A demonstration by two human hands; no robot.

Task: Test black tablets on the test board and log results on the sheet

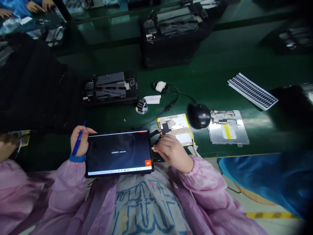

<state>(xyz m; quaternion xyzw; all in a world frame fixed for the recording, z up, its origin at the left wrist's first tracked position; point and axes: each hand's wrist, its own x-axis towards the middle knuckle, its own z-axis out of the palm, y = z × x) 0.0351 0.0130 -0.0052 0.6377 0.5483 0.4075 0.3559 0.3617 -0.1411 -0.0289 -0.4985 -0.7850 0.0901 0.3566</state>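
Observation:
A tablet (119,153) with a lit, mostly black screen is held tilted at the table's near edge. My left hand (80,142) is closed at its left side, gripping that edge and keeping a blue pen (78,138) under the thumb. At the right side of the tablet, my right hand (172,150) pinches a small light cable plug (153,148) against the edge. Just above those fingers a black plug sits at the same side. A white-and-yellow battery pack (179,122) with a pale cable lies beyond my right hand.
Past the tablet are a tally counter (141,106), a coiled cable (160,86), a black mouse (199,116) and an opened device (110,88). A metal plate with circuit board (227,130) and a label sheet (253,91) lie right. Dark stacks stand left; a co-worker's hand (8,147) is nearby.

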